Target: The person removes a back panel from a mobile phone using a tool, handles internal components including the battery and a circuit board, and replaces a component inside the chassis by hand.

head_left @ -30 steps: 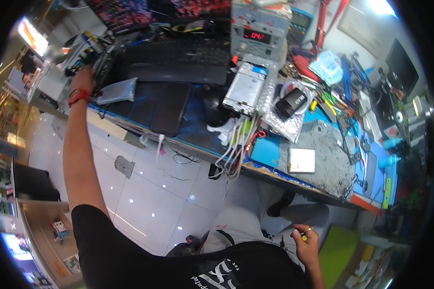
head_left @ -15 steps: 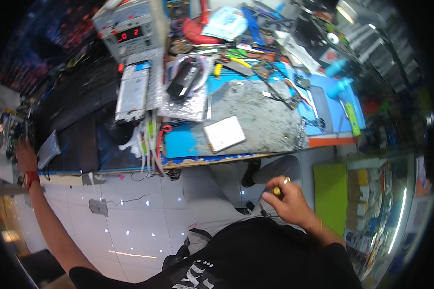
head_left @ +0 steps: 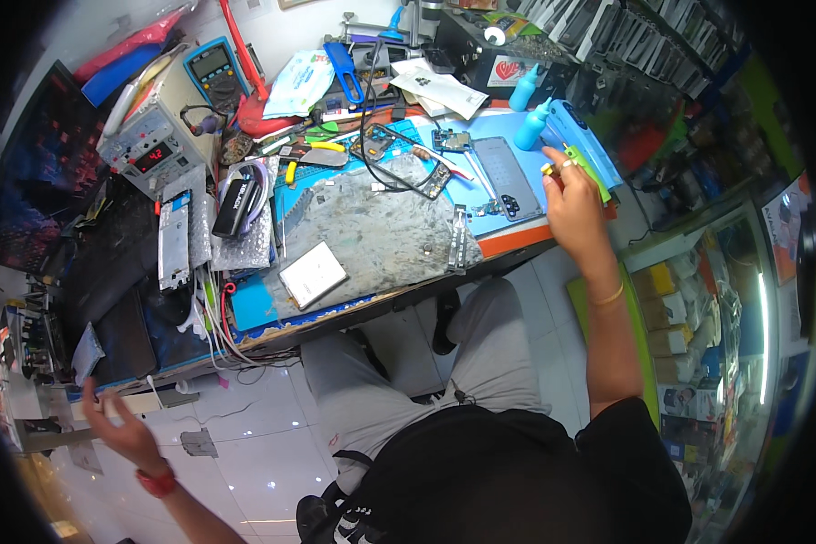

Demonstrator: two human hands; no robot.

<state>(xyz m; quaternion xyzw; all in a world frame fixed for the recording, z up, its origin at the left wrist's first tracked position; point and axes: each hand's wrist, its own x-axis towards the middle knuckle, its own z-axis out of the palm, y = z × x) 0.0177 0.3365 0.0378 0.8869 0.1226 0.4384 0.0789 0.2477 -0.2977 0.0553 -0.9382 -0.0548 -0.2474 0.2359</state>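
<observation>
Holding a small yellow-ended item (head_left: 547, 170) between the thumb and curled fingers of my right hand (head_left: 573, 208), I have it over the right end of the worktop (head_left: 372, 300), my wrist out past the front edge. It is too small to tell exactly what it is. A bright green tool (head_left: 589, 174) lies just beside those fingers on one side, a grey phone back cover (head_left: 508, 177) near them on the other, and two blue bottles (head_left: 529, 107) stand beyond, so there is little slack sideways.

My left hand (head_left: 125, 433) is spread loosely, grasping nothing, off the front edge above the tiled floor (head_left: 263, 462), with open air around it. Nearest to it is a silver pouch (head_left: 88, 355) close to that edge.

Between my hands, a flat silver battery (head_left: 313, 275) lies askew near the front of a worn grey mat (head_left: 381, 222), whose bare stretch runs across to a narrow metal strip (head_left: 460, 238). White cables (head_left: 214, 317) drape over the edge left of the battery.
</observation>
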